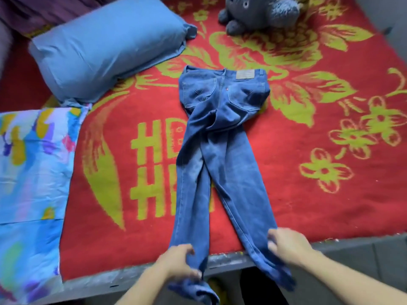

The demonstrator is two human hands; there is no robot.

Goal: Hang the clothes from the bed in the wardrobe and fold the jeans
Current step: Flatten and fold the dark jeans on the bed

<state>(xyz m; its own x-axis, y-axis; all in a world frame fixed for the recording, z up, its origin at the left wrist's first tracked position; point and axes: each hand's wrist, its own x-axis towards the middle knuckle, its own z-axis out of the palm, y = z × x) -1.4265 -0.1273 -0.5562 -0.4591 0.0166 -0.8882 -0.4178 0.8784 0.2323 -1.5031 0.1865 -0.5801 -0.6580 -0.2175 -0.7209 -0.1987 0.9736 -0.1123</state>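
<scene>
Nearest the camera, the left hand has its fingers curled round the lower part of one leg of the jeans. The cloth below that hand bunches and hangs past the grey bed edge. The right hand is a little farther out and well apart from the left. It grips the outer side of the other leg, and that leg's hem also droops over the edge below the hand.

The jeans lie flat on the bed with their long axis running straight away from the hands. The hems are at the hands and the waistband at the far end. They lie back side up, showing both back pockets and the waistband patch. The two legs spread from the seat towards the hands in a narrow V, one leg to each hand, and the cloth is rumpled where they meet under the seat.

The jeans rest on a red blanket with yellow-green flowers and letters. Left of the left hand lies a bright patterned quilt. Beyond it, far left of the waistband, is a blue pillow, with purple cloth in the corner behind. Farthest from the hands, past the waistband, sits a grey plush toy.
</scene>
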